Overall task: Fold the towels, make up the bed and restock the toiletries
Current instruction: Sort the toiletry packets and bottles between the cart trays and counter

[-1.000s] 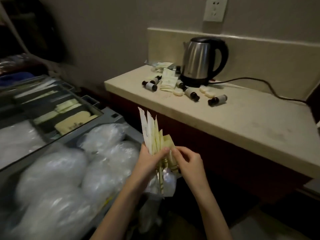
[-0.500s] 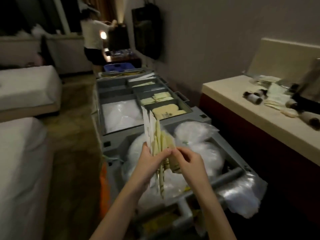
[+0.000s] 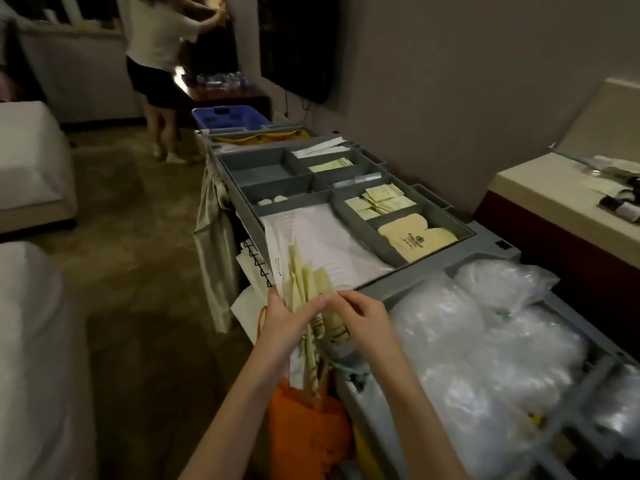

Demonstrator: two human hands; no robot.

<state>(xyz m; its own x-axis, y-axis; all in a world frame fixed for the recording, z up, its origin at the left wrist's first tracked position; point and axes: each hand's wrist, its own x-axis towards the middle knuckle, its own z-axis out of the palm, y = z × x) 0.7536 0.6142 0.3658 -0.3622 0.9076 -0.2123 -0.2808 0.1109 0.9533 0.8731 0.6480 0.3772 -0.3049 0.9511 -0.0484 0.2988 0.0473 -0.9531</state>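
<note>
My left hand [image 3: 287, 322] grips a fanned bundle of pale yellow and white toiletry packets [image 3: 303, 278] held upright over the near left corner of the grey housekeeping cart [image 3: 491, 244]. My right hand [image 3: 363, 318] pinches the packets at the bundle's lower right side, fingertips meeting my left thumb. The cart's tray [image 3: 249, 202] has compartments with more yellow packets [image 3: 381, 202] and a cream pouch [image 3: 415, 239]. Small dark bottles [image 3: 620, 206] lie on the beige counter [image 3: 540, 192] at the right edge.
Clear plastic bags [image 3: 485, 341] fill the cart's near bin. An orange bag [image 3: 304, 420] hangs below my hands. Two white beds [image 3: 31, 161] stand at left. Another person [image 3: 159, 57] stands at the far end by a blue bin [image 3: 228, 116].
The view has swung left from the counter and kettle to the cart and room. My hands keep the same hold on the packets, which are now over the cart's left corner.
</note>
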